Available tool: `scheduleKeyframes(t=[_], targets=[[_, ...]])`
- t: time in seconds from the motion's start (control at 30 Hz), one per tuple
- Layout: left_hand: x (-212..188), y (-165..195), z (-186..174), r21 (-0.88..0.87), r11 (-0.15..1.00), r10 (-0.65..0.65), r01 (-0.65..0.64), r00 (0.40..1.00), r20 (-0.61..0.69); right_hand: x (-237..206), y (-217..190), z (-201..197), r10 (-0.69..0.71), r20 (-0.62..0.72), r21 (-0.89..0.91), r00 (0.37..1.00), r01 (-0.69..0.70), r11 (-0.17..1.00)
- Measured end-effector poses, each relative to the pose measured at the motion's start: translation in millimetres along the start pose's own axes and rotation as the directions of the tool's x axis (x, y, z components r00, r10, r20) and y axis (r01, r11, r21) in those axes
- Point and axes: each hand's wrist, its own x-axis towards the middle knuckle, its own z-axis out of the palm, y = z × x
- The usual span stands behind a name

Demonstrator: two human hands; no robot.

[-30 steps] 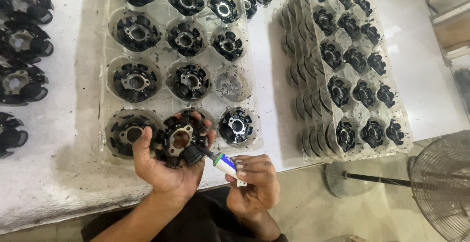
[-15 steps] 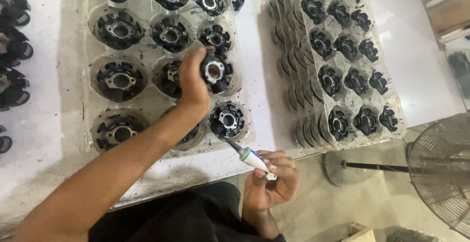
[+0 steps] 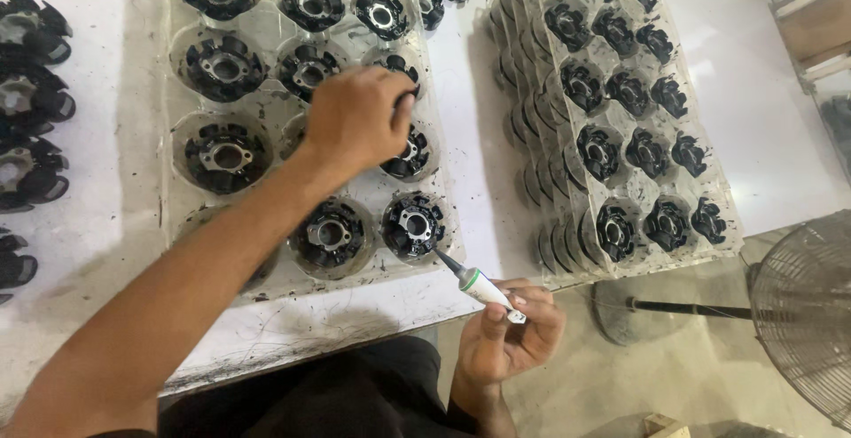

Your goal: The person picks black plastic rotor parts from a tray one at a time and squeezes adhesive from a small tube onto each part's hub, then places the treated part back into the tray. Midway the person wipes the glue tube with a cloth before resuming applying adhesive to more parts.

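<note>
The black part (image 3: pixel 409 150) was gripped under the left hand (image 3: pixel 355 119) – fingers curled on it – while the tube (image 3: pixel 479 285) was pinched in the right hand (image 3: pixel 514 336), nozzle pointed up-left.

the left hand (image 3: pixel 355 123) covers most of a black part (image 3: pixel 403 150) in the clear tray (image 3: pixel 177 101), fingertips out of sight. the tray's top row, loose parts (image 3: pixel 27 92) at left and a fan (image 3: pixel 802 314) at right run off frame.
</note>
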Motion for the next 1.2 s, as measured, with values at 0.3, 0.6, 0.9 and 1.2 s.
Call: scheduleKeyframes(t=[0.3,0.6,0.9,1.2], targets=[[-32.7,-151.1,-45.1,0.598,0.745,-0.327,0.296,0.943,-0.059,-8.4,6.1,11.3,0.150,0.040,0.115,0.988,-0.154,0.981],[-35.2,-168.6,-27.8,0.688,0.698,-0.483,0.202,0.842,0.243,-10.6,12.3,35.7,0.740,0.470,0.461,0.481,-0.849,0.259],[-44.4,-75.7,-99.0,0.067,0.757,-0.630,0.650,0.698,0.341,-26.1,46.1,25.9,0.737,0.515,0.457,0.437,-0.868,0.196],[-138.1,17.6,-154.0,-1.000,-0.008,-0.328,0.012,0.945,0.014,-9.9,39.1,29.9,0.655,0.386,0.502,0.649,-0.744,0.441]])
